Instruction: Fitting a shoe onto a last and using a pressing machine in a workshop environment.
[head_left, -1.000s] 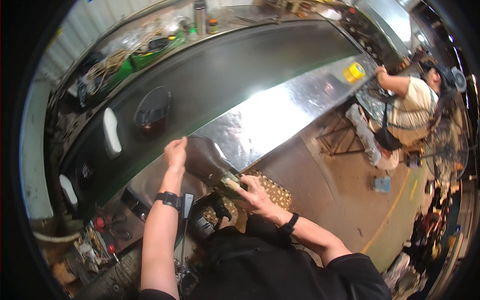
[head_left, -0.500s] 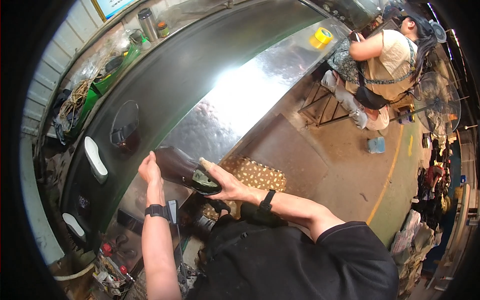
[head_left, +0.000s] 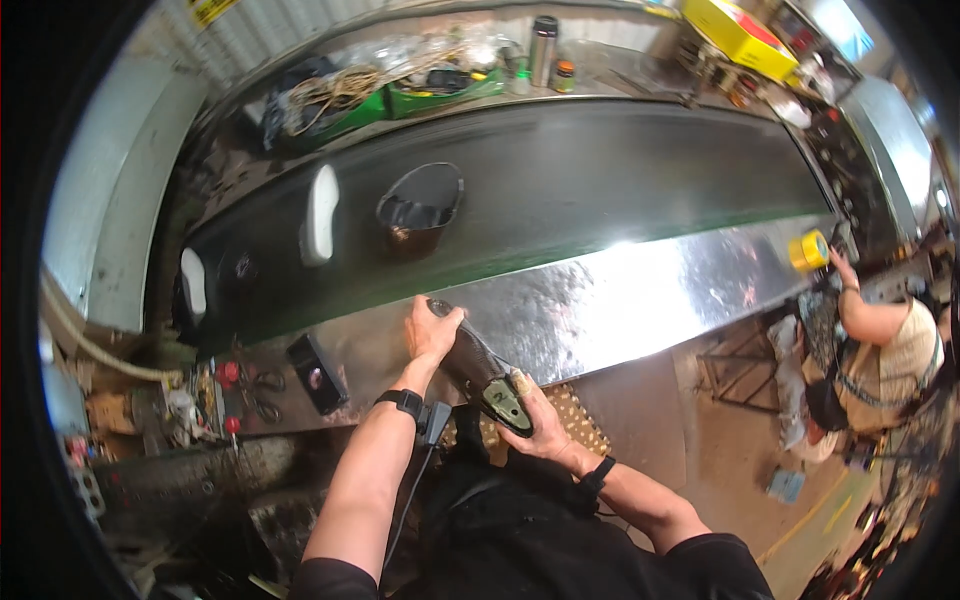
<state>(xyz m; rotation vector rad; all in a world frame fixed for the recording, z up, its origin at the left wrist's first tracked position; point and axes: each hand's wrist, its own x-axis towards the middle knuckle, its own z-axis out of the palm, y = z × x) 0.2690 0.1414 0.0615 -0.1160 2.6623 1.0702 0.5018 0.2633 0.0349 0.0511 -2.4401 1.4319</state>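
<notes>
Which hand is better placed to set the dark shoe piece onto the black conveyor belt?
Probably the left hand: it grips the dark shoe piece at its far end, nearest the black conveyor belt. The right hand holds the near end.

We are in a workshop: a long conveyor belt [head_left: 600,180] runs past a shiny metal panel [head_left: 640,300], cluttered shelves hold rope [head_left: 340,90] and bottles [head_left: 543,50], and another worker [head_left: 880,340] sits nearby.

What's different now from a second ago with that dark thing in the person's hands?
Little changed in the grip: the left hand still holds the toe end of the dark shoe and the right hand its heel end. The shoe now lies stretched out against the shiny metal ledge; the head turned, shifting the view. The black cup-shaped piece and white sole remain on the belt.
</notes>
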